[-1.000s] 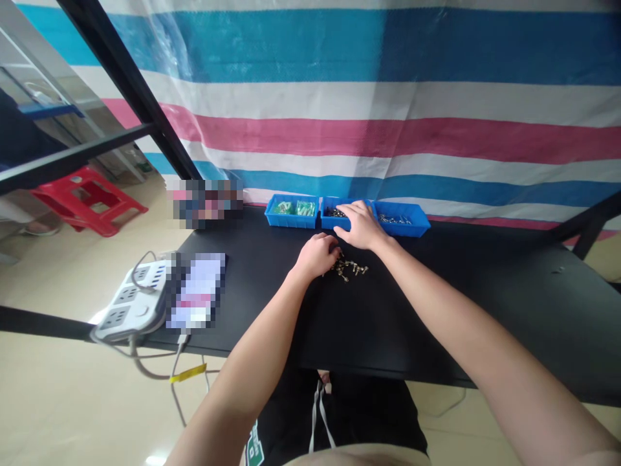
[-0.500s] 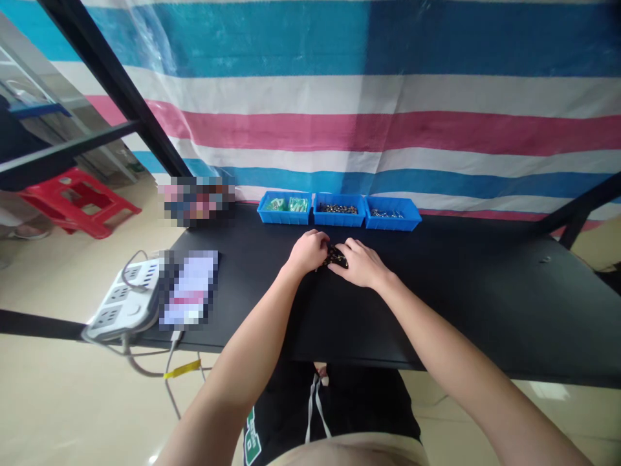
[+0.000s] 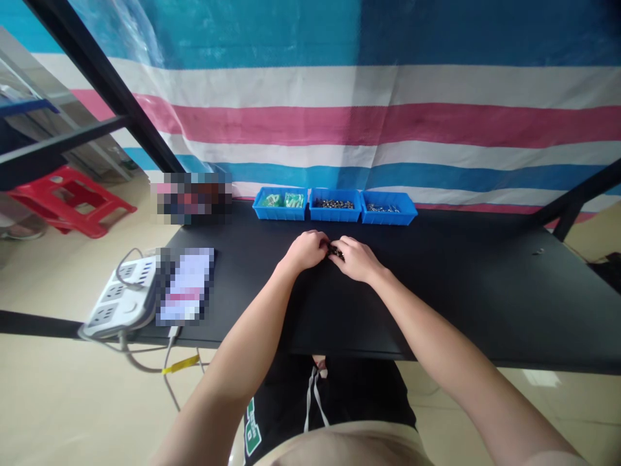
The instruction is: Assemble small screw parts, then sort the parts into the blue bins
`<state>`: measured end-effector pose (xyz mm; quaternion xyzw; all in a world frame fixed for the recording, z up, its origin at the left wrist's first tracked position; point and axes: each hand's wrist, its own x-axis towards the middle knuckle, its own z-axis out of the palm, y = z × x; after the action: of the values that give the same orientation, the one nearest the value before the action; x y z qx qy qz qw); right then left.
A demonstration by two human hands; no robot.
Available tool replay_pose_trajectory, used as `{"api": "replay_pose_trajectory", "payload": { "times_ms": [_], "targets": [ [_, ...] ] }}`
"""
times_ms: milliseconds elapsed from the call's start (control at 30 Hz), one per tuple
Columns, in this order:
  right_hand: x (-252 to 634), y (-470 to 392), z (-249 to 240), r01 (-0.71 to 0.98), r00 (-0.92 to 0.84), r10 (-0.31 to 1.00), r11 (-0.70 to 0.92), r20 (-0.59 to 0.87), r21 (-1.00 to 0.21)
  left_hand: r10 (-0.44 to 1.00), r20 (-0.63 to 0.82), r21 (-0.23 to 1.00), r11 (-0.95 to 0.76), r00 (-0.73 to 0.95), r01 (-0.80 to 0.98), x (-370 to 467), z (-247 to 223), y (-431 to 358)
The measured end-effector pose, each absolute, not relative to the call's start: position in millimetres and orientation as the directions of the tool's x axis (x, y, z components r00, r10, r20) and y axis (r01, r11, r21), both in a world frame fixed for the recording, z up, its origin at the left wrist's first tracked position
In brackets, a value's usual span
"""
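Observation:
Between my hands lies a small heap of dark and brass-coloured metal parts [image 3: 336, 251] on the black table [image 3: 339, 310]; their exact kind is too small to make out. My left hand [image 3: 310, 249] curls its fingers around the heap's left side. From the right, my right hand [image 3: 356, 257] closes over the same parts with bent fingers. Both sets of fingertips nearly meet, and part of the heap is hidden beneath them. Just beyond stands a blue bin [image 3: 334, 215] with similar-looking small metal parts in it.
Left of that bin is a blue bin with green-and-white packets [image 3: 294, 201]; right of it, one with silvery pieces [image 3: 383, 208]. A power strip [image 3: 123, 294] and a blurred-out phone-like object [image 3: 187, 285] lie at left. Small metal bits [image 3: 538, 252] lie far right.
My hands have drawn closer together around the heap, and less of it shows between them. The whole view has shifted slightly.

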<state>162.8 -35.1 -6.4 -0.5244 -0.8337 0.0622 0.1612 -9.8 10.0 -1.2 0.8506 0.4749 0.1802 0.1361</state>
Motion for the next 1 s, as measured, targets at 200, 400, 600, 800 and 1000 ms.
{"api": "replay_pose_trajectory", "payload": {
  "times_ms": [200,400,600,800,1000],
  "targets": [
    [164.8,-32.8,-9.9,0.833,-0.397,0.888,0.455,0.232,-0.314,0.85,0.171,0.399,-0.522,0.498,0.754,-8.6,-1.4,9.7],
    [165.7,-30.7,-14.4,0.823,-0.38,0.889,0.451,0.256,-0.346,0.834,0.174,0.409,-0.546,0.524,0.731,-8.1,-0.3,8.9],
    [164.0,-29.0,-15.6,0.82,-0.375,0.889,0.45,0.262,-0.355,0.828,0.176,0.399,-0.554,0.532,0.731,-8.9,-0.6,8.8],
    [162.8,-29.3,-13.8,0.834,-0.362,0.9,0.429,0.244,-0.346,0.83,0.17,0.414,-0.549,0.531,0.726,-9.4,-1.8,9.2],
    [163.1,-28.5,-13.1,0.82,-0.349,0.905,0.421,0.245,-0.388,0.826,0.186,0.43,-0.555,0.532,0.712,-10.0,-3.8,10.2]
  ]
}}
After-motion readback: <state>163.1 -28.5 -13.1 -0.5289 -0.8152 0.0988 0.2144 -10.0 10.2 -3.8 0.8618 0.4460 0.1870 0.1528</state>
